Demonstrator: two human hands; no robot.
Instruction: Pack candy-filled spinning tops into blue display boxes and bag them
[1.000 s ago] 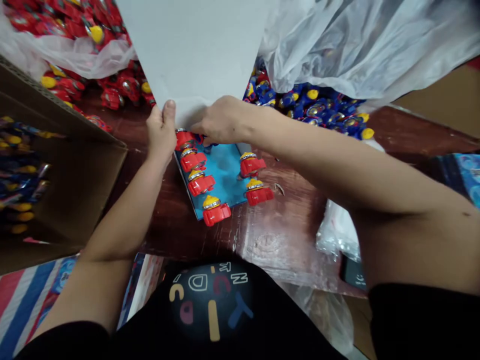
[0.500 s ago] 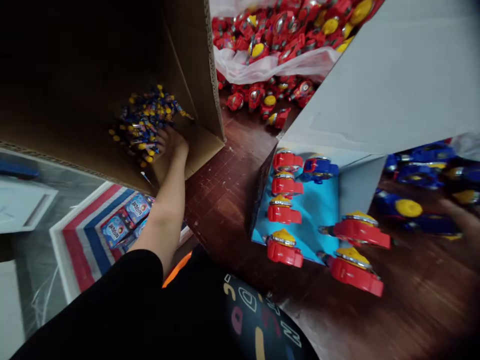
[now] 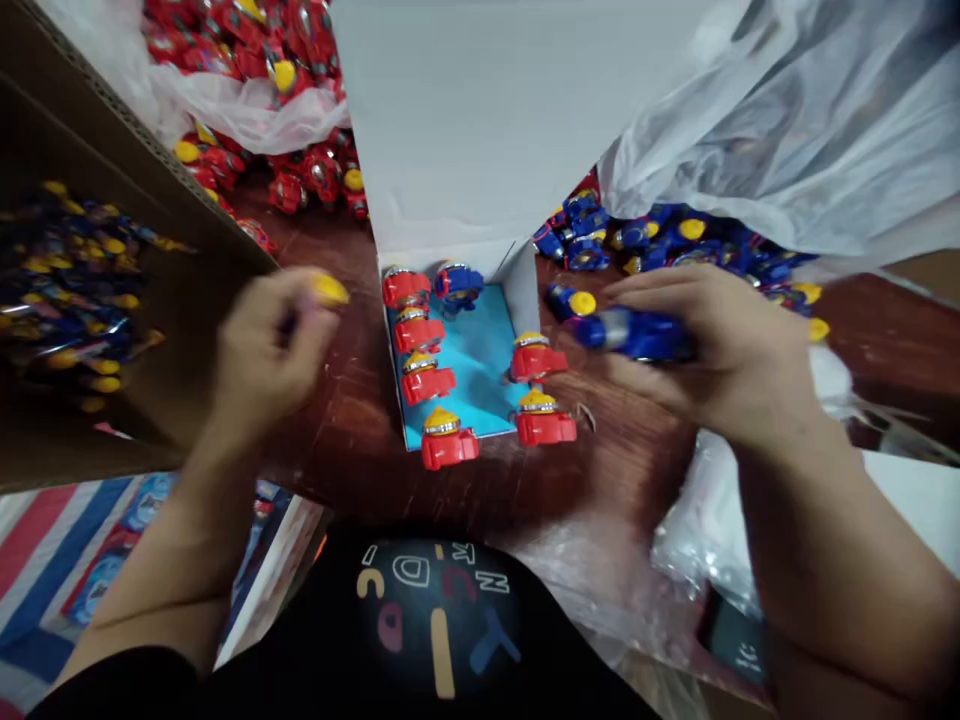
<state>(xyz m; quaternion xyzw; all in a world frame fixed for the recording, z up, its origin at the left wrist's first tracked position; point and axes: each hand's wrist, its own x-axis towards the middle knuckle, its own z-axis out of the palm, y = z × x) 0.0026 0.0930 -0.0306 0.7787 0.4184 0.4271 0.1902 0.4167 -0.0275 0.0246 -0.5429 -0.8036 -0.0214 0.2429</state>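
Note:
My left hand [image 3: 262, 350] is closed on a small piece with a yellow cap [image 3: 330, 290]; the rest of it is hidden in my fingers. My right hand [image 3: 739, 350], somewhat blurred, grips a blue plastic toy [image 3: 649, 335] with a silvery band. Between the hands stands a white box [image 3: 480, 120] with its tall lid up and a light-blue inside. Red toys with yellow tops [image 3: 450, 447] line its left side, and two more red toys [image 3: 546, 425] are at its right front. One blue toy [image 3: 459, 287] sits at the back.
At left, a deep cardboard carton [image 3: 172, 330] holds a heap of small yellow-capped pieces [image 3: 82, 290]. Red toys [image 3: 319, 175] lie in and around a white bag behind. Blue toys [image 3: 585, 240] are piled at the right beside clear plastic sheeting [image 3: 757, 130]. Crumpled plastic [image 3: 705, 510] lies at lower right.
My left hand has come out of the carton with a yellow-capped piece. My right hand has lifted a blue toy towards the white box. The view has swung to the right.

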